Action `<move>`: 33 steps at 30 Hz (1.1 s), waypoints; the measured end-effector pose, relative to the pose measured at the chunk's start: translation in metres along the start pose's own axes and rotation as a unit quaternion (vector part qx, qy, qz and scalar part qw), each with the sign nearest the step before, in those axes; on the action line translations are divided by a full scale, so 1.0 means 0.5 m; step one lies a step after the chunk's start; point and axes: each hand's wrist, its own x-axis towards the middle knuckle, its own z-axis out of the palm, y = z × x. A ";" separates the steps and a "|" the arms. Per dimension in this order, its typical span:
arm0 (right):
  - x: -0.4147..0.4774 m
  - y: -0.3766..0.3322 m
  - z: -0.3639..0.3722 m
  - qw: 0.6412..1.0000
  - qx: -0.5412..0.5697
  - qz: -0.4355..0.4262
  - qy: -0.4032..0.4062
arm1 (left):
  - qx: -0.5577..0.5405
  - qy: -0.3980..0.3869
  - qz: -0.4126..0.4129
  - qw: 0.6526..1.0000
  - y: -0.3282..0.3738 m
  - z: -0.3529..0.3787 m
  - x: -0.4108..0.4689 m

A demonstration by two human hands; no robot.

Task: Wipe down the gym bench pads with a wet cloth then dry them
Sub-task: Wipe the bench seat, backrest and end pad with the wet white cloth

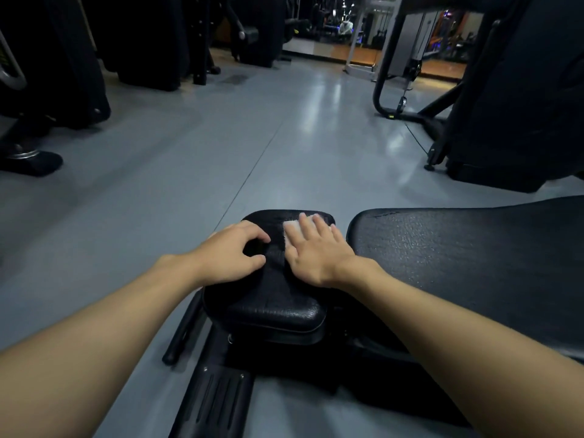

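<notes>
Head view, looking down over both bare forearms onto a gym bench. Seat pad: black, textured, rounded corners, centre of frame, narrower at its far end. Back pad: larger, black, same texture, just right of the seat pad with a narrow gap between them; it runs off the right edge. Right hand: palm down, fingers spread and extended, lying flat on a white cloth at the far right part of the seat pad. Hand is open and pressing, not gripping; cloth shows only past the fingers and at the thumb side, the rest is covered, so its full outline cannot be told. Left hand: resting on the left edge of the seat pad, fingers curled loosely with the tips on the pad surface, thumb pointing toward the right hand; it holds nothing visible. The two hands are near each other but apart, bare pad between them. Whether the pad surface is wet cannot be told from the dim light. Below the seat pad: black bench frame with a ribbed foot plate, standing on a grey floor with faint seams. Dark machines at right and left, well apart from the bench.
</notes>
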 end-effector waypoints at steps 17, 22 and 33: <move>-0.013 -0.019 0.005 0.998 -0.046 -0.043 0.017 | 0.011 0.030 -0.002 0.999 -0.018 0.004 -0.015; 0.133 -0.009 -0.026 0.999 -0.036 0.019 -0.013 | 0.014 0.028 0.006 0.999 -0.030 0.006 -0.008; 0.004 -0.053 0.009 0.995 -0.069 -0.071 0.018 | -0.022 0.056 0.000 0.998 -0.037 -0.001 -0.014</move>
